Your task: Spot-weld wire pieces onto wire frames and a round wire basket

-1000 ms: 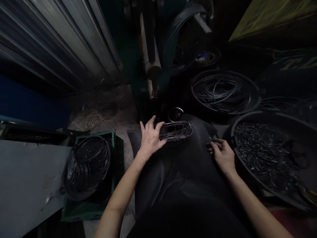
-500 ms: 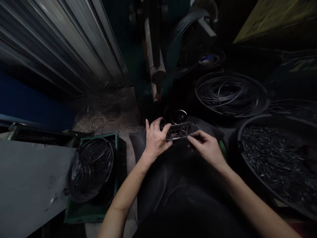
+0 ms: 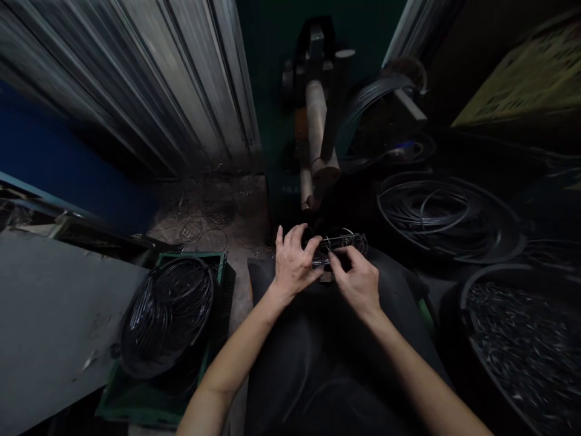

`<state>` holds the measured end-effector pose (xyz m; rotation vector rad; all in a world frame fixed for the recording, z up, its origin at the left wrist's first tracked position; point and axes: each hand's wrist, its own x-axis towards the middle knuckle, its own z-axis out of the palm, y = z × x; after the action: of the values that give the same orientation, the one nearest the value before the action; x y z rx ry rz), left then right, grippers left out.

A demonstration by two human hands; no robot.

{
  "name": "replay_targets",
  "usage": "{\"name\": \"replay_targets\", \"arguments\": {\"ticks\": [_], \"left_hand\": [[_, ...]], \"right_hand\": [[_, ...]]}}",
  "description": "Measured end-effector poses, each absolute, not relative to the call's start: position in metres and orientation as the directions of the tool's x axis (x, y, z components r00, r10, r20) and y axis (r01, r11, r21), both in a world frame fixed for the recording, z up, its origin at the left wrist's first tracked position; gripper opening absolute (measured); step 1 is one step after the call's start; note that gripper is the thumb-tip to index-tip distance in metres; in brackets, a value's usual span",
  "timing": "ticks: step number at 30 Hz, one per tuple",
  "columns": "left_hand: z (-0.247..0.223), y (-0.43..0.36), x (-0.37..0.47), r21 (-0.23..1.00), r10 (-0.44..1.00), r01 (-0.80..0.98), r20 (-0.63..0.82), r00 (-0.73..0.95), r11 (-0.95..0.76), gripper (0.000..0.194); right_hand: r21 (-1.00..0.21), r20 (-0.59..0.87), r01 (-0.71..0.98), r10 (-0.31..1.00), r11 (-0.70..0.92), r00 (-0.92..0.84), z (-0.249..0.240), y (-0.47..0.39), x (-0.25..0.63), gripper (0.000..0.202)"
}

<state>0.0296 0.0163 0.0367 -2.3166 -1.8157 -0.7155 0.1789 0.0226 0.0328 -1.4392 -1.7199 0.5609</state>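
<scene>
My left hand (image 3: 294, 260) hides the left end of the frame (image 3: 347, 240), and my right hand (image 3: 359, 281) covers part of its near side. The small piece (image 3: 328, 245) at my right fingertips is too tiny and dim to make out. The bottom edge cuts off my forearms (image 3: 245, 339). The right edge crops the tub (image 3: 463, 298), its metal bits (image 3: 521, 339) blurring together; the yellow panel's (image 3: 521, 79) lettering is smeared.

The wire frame (image 3: 341, 241) is flanked by the left hand (image 3: 295, 264) at 8 o'clock and the right hand (image 3: 358, 280) at 5. From it, the machine (image 3: 323, 136) is placed at 12, a tub (image 3: 503, 235) holding wire coils (image 3: 431, 209) between 2 and 3, and a bin (image 3: 465, 303) of metal pieces (image 3: 517, 348) at 4; at 8, a basin (image 3: 145, 366) is borne by a crate (image 3: 221, 259).
</scene>
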Motion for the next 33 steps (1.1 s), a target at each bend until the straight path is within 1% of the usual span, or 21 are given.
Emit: {"name": "replay_targets", "arguments": {"ticks": [5,10,15,26,33], "left_hand": [[0.034,0.025,0.027,0.229,0.878,0.943,0.464,0.114,-0.244,0.057],[0.028,0.035,0.023,0.250,0.843,0.942,0.534,0.060,-0.225,0.050],[0.020,0.045,0.019,0.262,0.820,0.943,0.572,0.020,-0.206,0.049],[0.013,0.064,0.013,0.245,0.741,0.935,0.671,0.027,-0.255,0.051],[0.009,0.070,0.007,0.228,0.724,0.932,0.688,0.051,-0.283,0.056]], "right_hand": [[-0.750,0.354,0.600,0.935,0.279,0.009,0.025,0.032,0.168,0.025],[-0.737,0.435,0.589,0.900,0.331,0.039,0.017,0.043,0.155,0.024],[-0.714,0.489,0.596,0.871,0.367,0.049,0.010,0.054,0.147,0.023],[-0.627,0.632,0.623,0.773,0.468,0.056,-0.001,0.073,0.141,0.021],[-0.591,0.677,0.625,0.735,0.511,0.039,0.000,0.077,0.139,0.017]]}}
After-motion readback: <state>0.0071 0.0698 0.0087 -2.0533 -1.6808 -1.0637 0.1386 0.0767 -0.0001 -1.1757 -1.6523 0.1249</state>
